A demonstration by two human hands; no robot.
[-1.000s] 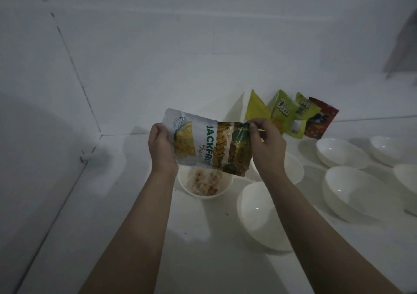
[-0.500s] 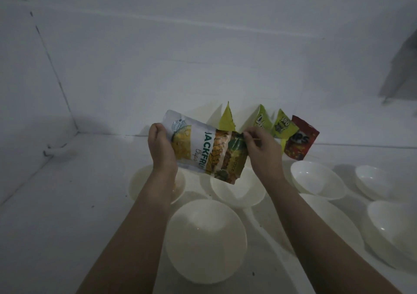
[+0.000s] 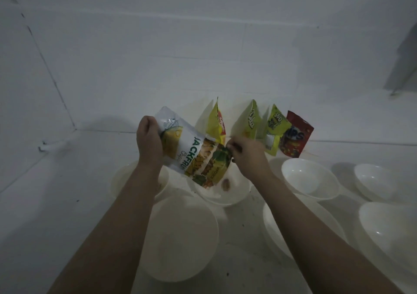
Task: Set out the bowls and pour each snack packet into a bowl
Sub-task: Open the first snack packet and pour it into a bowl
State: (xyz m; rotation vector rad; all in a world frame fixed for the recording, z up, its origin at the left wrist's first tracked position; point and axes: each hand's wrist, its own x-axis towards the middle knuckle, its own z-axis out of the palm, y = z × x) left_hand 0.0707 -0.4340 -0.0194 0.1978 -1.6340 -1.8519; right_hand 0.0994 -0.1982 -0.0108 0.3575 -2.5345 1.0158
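I hold a white and yellow jackfruit packet [image 3: 191, 154] in the air, tilted down to the right. My left hand [image 3: 149, 141] grips its upper left end. My right hand [image 3: 244, 152] pinches its lower right edge. The packet's low end hangs over a white bowl [image 3: 234, 195], and one snack piece [image 3: 226, 184] shows inside that bowl. A bowl [image 3: 117, 181] at the left is mostly hidden by my left forearm. A larger white bowl [image 3: 187, 237] sits nearer to me.
Several snack packets lean on the white back wall: a yellow one [image 3: 217, 122], two green ones [image 3: 251, 122] [image 3: 276, 128] and a red one [image 3: 295, 136]. More white bowls [image 3: 310, 178] [image 3: 375, 181] [image 3: 392, 230] stand at the right. A white wall closes the left side.
The packet has tilted further down to the right, over the middle bowl, and a snack piece now lies in that bowl. The view has shifted right since a second ago.
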